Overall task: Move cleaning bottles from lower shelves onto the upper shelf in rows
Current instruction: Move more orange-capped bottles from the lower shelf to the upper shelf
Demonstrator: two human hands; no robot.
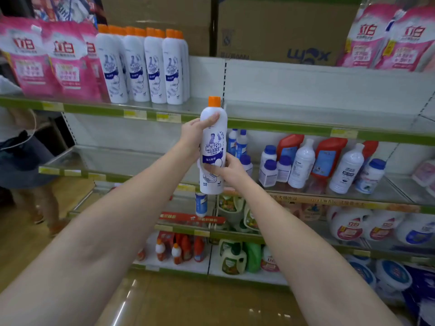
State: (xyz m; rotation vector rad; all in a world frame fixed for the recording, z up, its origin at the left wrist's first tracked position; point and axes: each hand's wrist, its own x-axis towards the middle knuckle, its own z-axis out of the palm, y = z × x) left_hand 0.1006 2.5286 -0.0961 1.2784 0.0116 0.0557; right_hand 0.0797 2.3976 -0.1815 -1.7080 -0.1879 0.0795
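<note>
The left hand's grip [196, 130] is wrapping the upper body of a white orange-capped bottle [213, 147], thumb lying across its front, while the right hand [226, 167] is pinching its lower label, both forearms reaching forward. The bottle is standing upright in the air before the upper shelf [306, 109], right of a row of matching bottles [143, 67] beside pink pouches [47, 60]. Mixed cleaners [317, 161] are crowding the lower shelf [353, 198] above a tan floor [188, 302].

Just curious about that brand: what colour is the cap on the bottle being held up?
Orange, on a white Mr Muscle bottle; its cap shows clearly in the head view.
</note>
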